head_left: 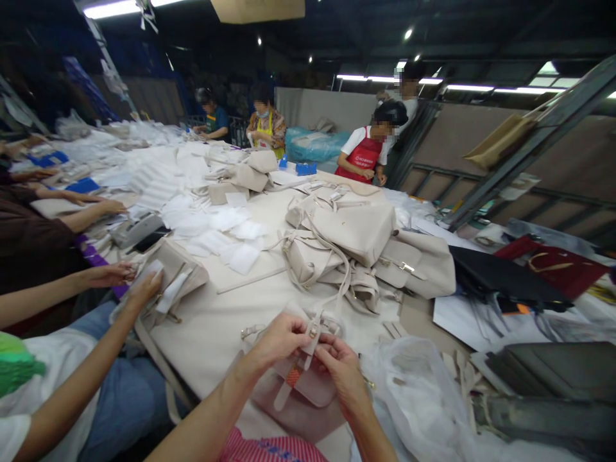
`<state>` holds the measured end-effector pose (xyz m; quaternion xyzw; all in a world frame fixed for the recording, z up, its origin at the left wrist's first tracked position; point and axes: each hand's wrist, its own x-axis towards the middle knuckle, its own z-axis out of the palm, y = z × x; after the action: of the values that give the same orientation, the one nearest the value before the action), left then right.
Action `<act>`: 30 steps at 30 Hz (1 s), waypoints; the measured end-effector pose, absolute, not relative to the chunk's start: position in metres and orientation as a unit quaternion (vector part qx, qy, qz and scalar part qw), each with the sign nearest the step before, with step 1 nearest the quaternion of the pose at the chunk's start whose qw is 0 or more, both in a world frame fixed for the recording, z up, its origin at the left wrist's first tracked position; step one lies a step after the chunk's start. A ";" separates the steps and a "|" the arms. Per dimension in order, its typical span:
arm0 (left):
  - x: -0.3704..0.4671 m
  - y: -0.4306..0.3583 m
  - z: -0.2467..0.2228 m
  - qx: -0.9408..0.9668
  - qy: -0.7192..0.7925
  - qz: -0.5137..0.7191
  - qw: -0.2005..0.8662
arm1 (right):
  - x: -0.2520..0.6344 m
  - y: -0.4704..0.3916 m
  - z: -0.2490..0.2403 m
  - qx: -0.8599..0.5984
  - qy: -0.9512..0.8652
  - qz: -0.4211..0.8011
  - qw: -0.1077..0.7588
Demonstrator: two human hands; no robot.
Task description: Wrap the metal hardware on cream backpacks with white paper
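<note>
Both hands meet over a beige bag [312, 385] at the table's near edge. My left hand [285, 335] pinches the buckled end of a beige strap [312, 333] from the left. From the right, my right hand [337, 358] closes its fingers on the same strap near the buckle. The strap's narrow tip hangs down between the hands. Below it, a beige tab with an orange-red patch [293, 375] lies on the bag's front. The bag's lower part rests close to a red-striped garment.
Beyond my hands lies a pile of beige bags [356, 224]. On the left, another person's hands hold a beige bag [185, 263]. White sheets [240, 253] are scattered mid-table. Clear plastic [418, 385], dark bags [505, 276] and grey pieces lie right. Several people stand around.
</note>
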<state>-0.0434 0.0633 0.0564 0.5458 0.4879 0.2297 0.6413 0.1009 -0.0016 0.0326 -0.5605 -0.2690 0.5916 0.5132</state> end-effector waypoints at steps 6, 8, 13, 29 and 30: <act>-0.039 0.059 0.052 0.550 0.512 0.192 0.631 | 0.102 -0.002 0.025 -0.568 -0.283 0.572 0.520; -0.037 0.058 0.052 0.547 0.509 0.184 0.639 | 0.104 -0.001 0.025 -0.569 -0.289 0.570 0.518; -0.032 0.057 0.048 0.559 0.515 0.198 0.619 | 0.109 -0.001 0.024 -0.566 -0.301 0.566 0.519; -0.016 0.042 0.044 0.550 0.524 0.240 0.604 | 0.113 -0.005 0.033 -0.589 -0.215 0.546 0.556; -0.016 0.043 0.044 0.538 0.519 0.240 0.619 | 0.114 -0.007 0.033 -0.594 -0.209 0.549 0.550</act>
<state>-0.0165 0.0434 0.0436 0.5379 0.5193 0.2398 0.6192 0.1141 -0.0075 0.0331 -0.5935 -0.2088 0.5493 0.5499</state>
